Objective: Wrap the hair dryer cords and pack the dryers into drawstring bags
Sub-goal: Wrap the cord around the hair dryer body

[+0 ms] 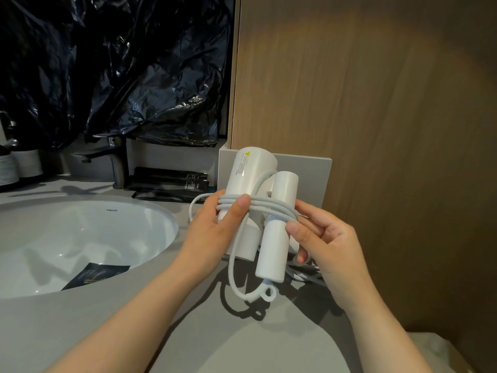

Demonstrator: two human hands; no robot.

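Observation:
A white hair dryer point(252, 170) with its handle point(274, 249) folded alongside the barrel is held above the grey counter. Its white cord point(269, 205) runs in several turns across barrel and handle, and a loose loop point(236, 286) hangs below the handle's end. My left hand point(212, 232) grips the barrel from the left, thumb pressing the cord turns. My right hand point(320, 240) holds the dryer's right side, thumb on the handle, fingers curled behind with cord between them. No drawstring bag is plainly visible.
A white sink basin point(88, 238) with a dark packet point(96, 273) in it lies at left. A faucet point(118, 162) and black sachets point(172, 181) stand behind. A wooden panel point(376, 103) rises on the right. Black plastic sheet point(107, 63) covers the back.

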